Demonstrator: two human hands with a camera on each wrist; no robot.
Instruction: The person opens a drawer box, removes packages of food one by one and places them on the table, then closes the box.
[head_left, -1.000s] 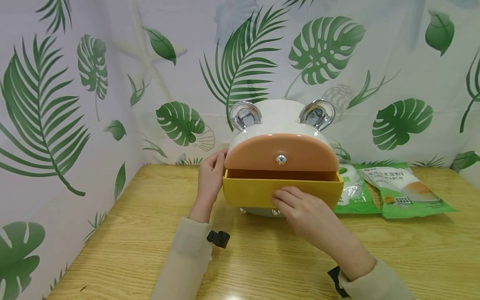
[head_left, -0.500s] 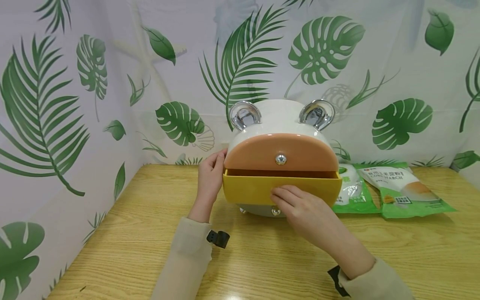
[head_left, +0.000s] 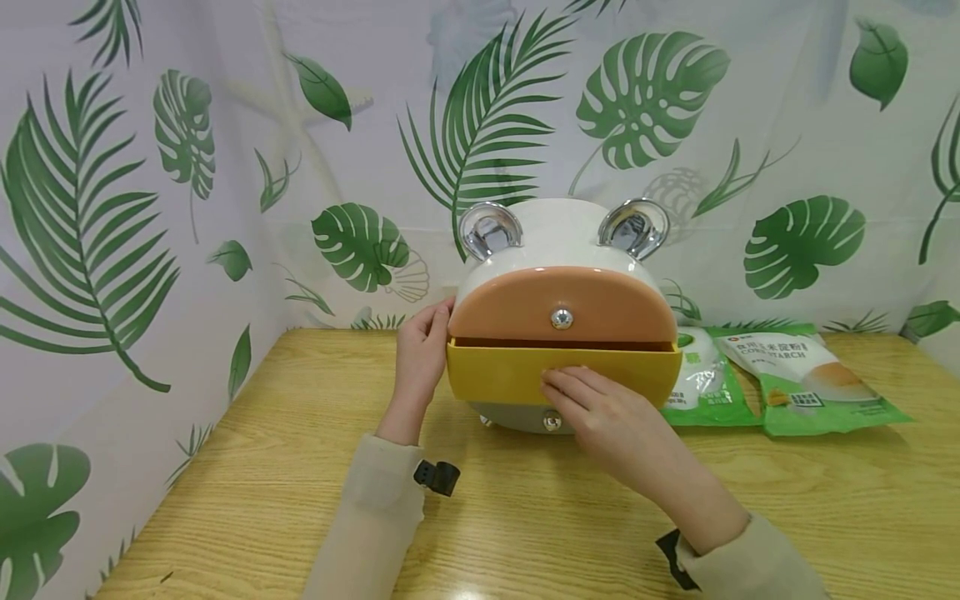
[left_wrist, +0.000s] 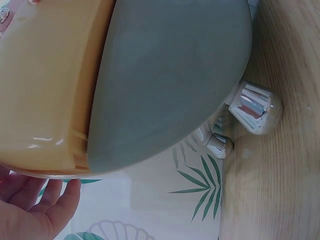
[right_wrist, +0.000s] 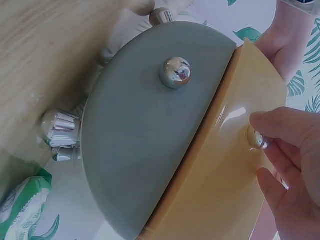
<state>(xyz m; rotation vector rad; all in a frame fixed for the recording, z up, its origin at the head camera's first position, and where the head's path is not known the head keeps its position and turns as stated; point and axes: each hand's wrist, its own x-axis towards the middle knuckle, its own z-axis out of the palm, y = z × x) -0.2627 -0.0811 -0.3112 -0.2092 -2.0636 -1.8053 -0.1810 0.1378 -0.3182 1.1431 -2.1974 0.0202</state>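
A small rounded drawer cabinet (head_left: 562,227) with a white shell and shiny silver ears stands on the table. Its orange top drawer (head_left: 510,307) is closed. The yellow middle drawer (head_left: 491,372) sticks out a little, a narrow dark gap showing above it. My right hand (head_left: 615,421) pinches the silver knob (right_wrist: 257,138) of that drawer between thumb and fingers. Below it lies the closed grey-green bottom drawer (left_wrist: 165,85). At the cabinet's left side, my left hand (head_left: 422,346) rests its fingertips against the shell.
Right of the cabinet lie a green-and-white cornstarch bag (head_left: 810,379) and another green-and-white bag (head_left: 708,387), partly hidden by the cabinet. Silver feet (left_wrist: 257,107) raise the cabinet off the wooden table (head_left: 510,517). A leaf-print cloth (head_left: 360,150) hangs close behind.
The yellow drawer has slid further into the cabinet, and the gap above it has narrowed. My right hand has moved slightly with it; the left hand has stayed in place.
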